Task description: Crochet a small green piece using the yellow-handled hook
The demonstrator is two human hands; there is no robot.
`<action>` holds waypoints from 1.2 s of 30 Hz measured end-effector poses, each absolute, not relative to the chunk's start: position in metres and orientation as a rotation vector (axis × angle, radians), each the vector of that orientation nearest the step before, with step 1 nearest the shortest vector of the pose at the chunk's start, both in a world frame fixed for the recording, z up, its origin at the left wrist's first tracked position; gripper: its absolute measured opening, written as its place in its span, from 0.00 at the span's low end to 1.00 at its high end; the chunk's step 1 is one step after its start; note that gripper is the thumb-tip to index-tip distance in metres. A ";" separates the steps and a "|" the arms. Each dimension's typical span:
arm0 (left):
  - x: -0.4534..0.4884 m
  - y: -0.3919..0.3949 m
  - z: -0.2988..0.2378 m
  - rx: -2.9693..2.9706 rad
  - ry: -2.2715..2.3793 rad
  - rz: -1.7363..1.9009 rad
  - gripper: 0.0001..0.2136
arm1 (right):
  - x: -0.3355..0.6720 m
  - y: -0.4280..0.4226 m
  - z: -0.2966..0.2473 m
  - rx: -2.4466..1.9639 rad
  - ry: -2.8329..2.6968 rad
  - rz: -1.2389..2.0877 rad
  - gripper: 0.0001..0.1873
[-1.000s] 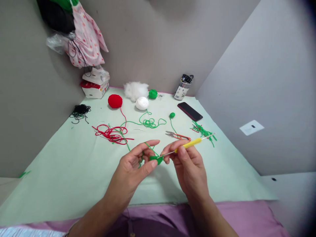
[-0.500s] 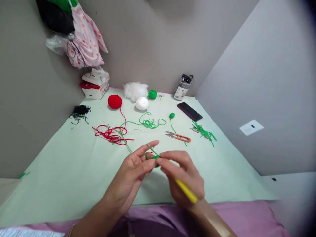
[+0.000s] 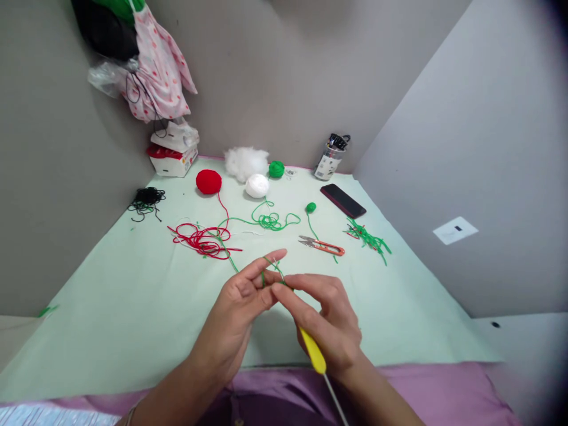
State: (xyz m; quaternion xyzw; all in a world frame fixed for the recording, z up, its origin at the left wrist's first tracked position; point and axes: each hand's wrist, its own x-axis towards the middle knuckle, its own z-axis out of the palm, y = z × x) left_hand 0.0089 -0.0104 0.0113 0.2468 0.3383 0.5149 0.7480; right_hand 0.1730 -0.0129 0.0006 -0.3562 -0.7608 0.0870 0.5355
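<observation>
My left hand (image 3: 242, 307) is up over the pale green cloth (image 3: 110, 307), its thumb and fingers pinched on a small green crochet piece (image 3: 271, 279), with green yarn looped over the forefinger. My right hand (image 3: 331, 322) meets it from the right and is closed around a yellow-handled crochet hook (image 3: 313, 350). The hook's handle points back toward me and its tip is hidden between the fingers at the green piece. The green yarn strand (image 3: 228, 257) runs from my left hand to the loose green tangle (image 3: 268, 222).
On the cloth lie orange thread snips (image 3: 323, 245), green yarn scraps (image 3: 368, 239), a red yarn tangle (image 3: 202, 241), a red ball (image 3: 208, 181), a white ball (image 3: 257, 186), stuffing (image 3: 245, 161), a green ball (image 3: 276, 169), a black phone (image 3: 342, 200), a jar (image 3: 329, 160), black yarn (image 3: 146, 198) and a box (image 3: 173, 160).
My right hand has swung the hook round: its handle pointed up and right, and now points down toward me. The right hand has closed in on the left hand's green piece.
</observation>
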 end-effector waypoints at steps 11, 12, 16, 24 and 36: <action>0.006 -0.011 0.010 0.753 0.846 1.134 0.19 | 0.172 0.002 0.001 -0.735 -1.428 0.911 0.08; 0.005 -0.012 0.010 0.778 0.867 1.131 0.19 | 0.173 0.002 0.000 -0.733 -1.396 0.949 0.08; 0.003 -0.013 0.008 0.835 0.909 1.143 0.18 | 0.177 0.006 -0.002 -0.695 -1.255 1.158 0.08; 0.000 -0.013 0.006 0.982 1.013 1.188 0.17 | 0.178 0.001 0.004 -0.721 -1.408 1.015 0.11; 0.002 -0.007 0.010 0.537 0.730 1.050 0.23 | 0.176 -0.006 0.005 -0.764 -1.720 0.327 0.14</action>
